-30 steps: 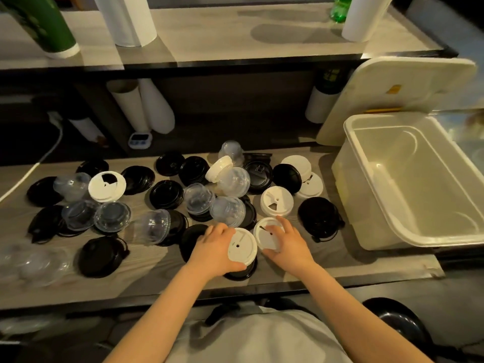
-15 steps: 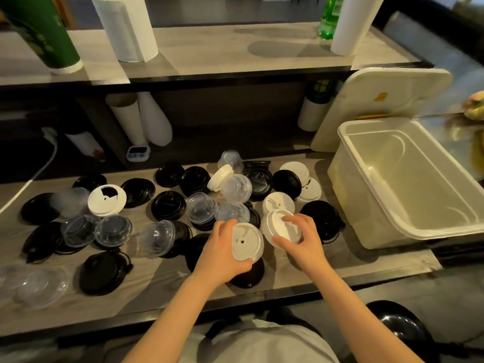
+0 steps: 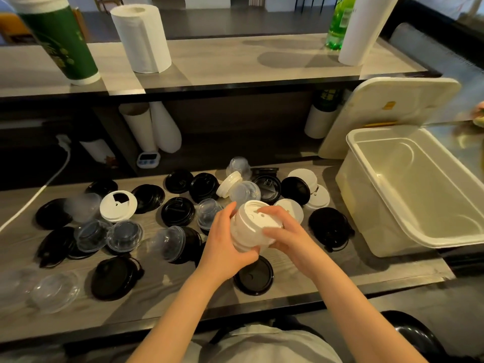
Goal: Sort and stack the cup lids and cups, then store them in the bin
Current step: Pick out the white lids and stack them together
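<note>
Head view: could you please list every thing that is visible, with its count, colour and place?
white lid stack: one, white, held above the counter
loose white lids: about five, white, on the counter
black lids: more than ten, black, scattered over the counter
clear domed pieces: several, transparent, among the black lids; lids or cups, cannot tell
bin: one, cream, right end of the counter, open
bin lid: one, cream, leaning behind the bin
paper towel roll: one, white, upper shelf
green bottle: one, green, upper shelf, right
timer: one, white, under the shelf
left hand: one, grips the stack's left side
right hand: one, grips the stack's right side
</note>
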